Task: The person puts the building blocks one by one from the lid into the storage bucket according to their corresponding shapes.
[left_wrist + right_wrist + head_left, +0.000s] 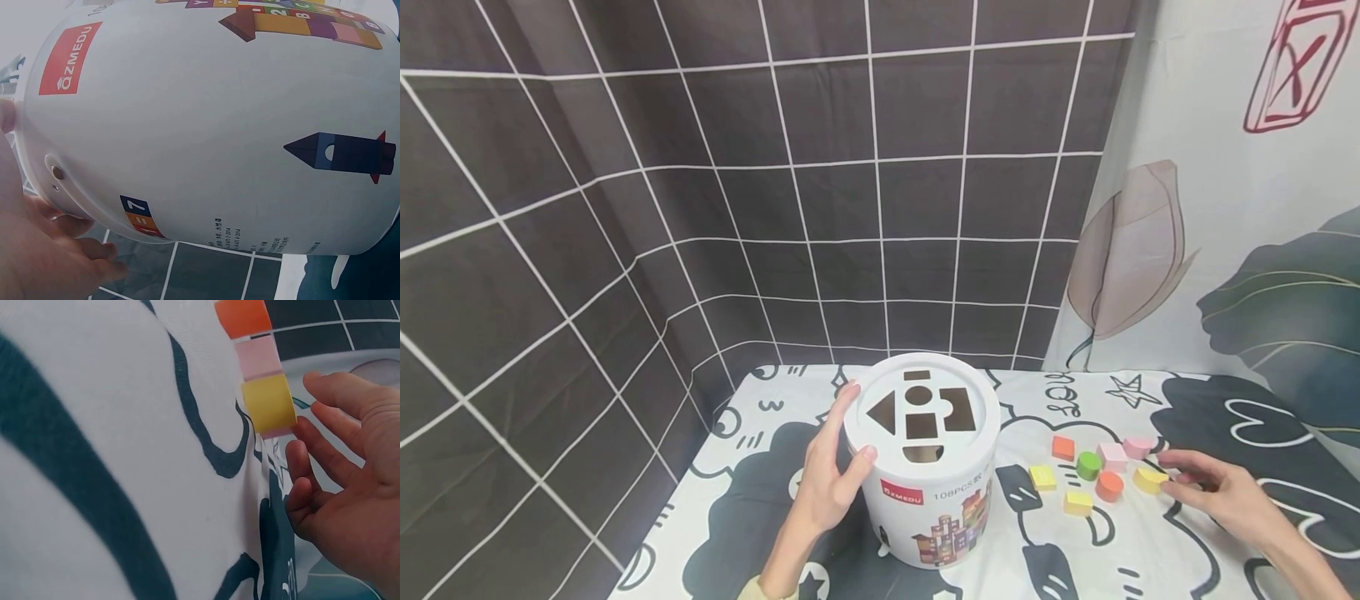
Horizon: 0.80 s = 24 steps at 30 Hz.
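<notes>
My left hand [827, 479] rests against the left side of a white lidded bucket [928, 508], thumb on the lid's rim and fingers extended along its edge. The lid [887, 379] has several shaped holes, including a triangle, a circle and a square. My right hand [1225, 492] reaches in from the right, fingertips right at a yellow half-round block [1149, 480]. In the right wrist view, its fingers spread loosely beside that yellow block [270, 403]. Around it lie a pink block [1112, 456], a pink rounded block [1138, 447] and an orange-red cylinder [1108, 485].
Left of these lie a green cylinder [1088, 465], an orange block [1063, 447] and two yellow blocks, one nearer the bucket [1042, 477] and one in front [1078, 502]. All are on a patterned black-and-white cloth [737, 533]. A dark grid curtain [820, 200] hangs behind.
</notes>
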### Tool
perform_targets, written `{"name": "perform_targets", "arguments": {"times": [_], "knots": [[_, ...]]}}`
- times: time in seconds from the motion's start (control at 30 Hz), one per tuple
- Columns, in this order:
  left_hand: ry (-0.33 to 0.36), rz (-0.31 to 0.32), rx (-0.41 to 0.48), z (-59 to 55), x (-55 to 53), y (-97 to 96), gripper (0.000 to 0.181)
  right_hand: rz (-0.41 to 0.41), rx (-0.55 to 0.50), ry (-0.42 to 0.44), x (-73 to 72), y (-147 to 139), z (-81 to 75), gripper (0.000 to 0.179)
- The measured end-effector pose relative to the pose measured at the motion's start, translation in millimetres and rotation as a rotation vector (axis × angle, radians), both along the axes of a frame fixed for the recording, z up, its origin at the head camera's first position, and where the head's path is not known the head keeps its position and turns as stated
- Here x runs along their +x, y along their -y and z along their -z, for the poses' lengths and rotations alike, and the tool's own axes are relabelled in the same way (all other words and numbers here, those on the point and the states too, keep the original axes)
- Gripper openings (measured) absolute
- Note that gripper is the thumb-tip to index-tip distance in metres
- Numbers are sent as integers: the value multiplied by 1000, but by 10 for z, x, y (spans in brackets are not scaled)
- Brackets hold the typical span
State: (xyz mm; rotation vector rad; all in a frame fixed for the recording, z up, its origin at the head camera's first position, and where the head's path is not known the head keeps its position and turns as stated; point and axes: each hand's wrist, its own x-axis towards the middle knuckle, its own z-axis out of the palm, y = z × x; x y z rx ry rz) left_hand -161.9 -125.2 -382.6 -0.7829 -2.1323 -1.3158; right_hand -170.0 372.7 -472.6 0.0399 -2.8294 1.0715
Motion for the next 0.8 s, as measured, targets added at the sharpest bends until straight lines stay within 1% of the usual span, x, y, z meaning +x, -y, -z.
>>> {"name": "perform_targets", "arguments": {"times": [0.17,0.3,0.4,0.53,0.8], "knots": [[-6,15,6,3,-3,1,64,-3,-5,-28,-8,30,32,55],[-25,2,-2,3,-4,-1,64,5,-1,3,-15,40,41,57],[-23,2,-3,-1,-3,-3,65,16,-7,33,-26,32,48,57],[-1,18,8,-3,-4,-3,65,29,-12,66,-44,20,60,55],[-8,12,6,10,-5,-1,65,38,-1,81,-59,10,84,49]]}}
